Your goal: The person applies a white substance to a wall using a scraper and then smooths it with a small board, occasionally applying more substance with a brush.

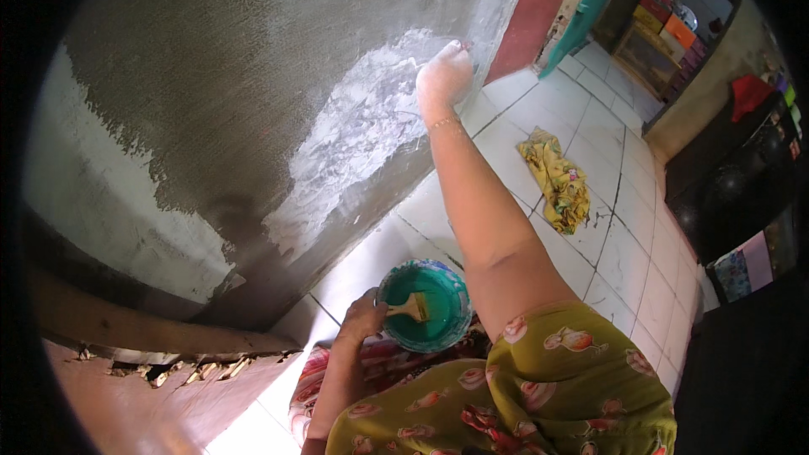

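The right hand (444,76), white with powder, presses flat and open on the white patch (358,131) of the gray wall (236,59), while the left hand (362,316) grips the rim of the green bowl (424,306) low beside that wall, a brush (410,309) lying inside it.

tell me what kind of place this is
Most likely a room in a home under repair. A grey plastered wall has a fresh white patch under the right hand, the floor is white tile, and a cabinet of household goods stands in the next room.
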Demonstrator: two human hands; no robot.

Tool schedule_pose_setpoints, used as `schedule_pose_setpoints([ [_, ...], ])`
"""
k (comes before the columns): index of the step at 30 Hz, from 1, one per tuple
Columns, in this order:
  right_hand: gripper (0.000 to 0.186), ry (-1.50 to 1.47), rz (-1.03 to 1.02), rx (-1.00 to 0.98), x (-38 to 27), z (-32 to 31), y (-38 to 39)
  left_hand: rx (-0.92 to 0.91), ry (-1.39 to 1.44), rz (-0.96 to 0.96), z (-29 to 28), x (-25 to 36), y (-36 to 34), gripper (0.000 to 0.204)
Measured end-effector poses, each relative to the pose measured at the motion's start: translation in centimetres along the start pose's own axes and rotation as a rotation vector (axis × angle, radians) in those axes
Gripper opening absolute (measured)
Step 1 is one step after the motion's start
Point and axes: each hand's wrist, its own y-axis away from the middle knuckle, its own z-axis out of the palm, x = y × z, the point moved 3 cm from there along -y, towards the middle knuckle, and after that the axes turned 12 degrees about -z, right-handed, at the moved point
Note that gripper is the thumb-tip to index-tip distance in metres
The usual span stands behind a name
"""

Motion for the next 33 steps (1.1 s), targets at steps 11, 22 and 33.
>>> schedule_pose_setpoints([
  [11, 0.033, -0.138, -0.393, -0.018, -7.4, -1.2, 2.6, 0.111, -0.282, -0.059, -1.5, -1.7, 0.1, 0.044],
  [22, 0.039, -0.332, -0.682, -0.118, -11.8, -1.9, 6.6, 0.116, -0.313, -0.105, -2.1, -2.2, -0.9, 0.049],
  [33, 0.04, -0.217, -0.227, -0.012, -6.6, 0.1, 6.0, 0.12, -0.319, -0.119, -1.5, -3.3, -3.2, 0.05],
])
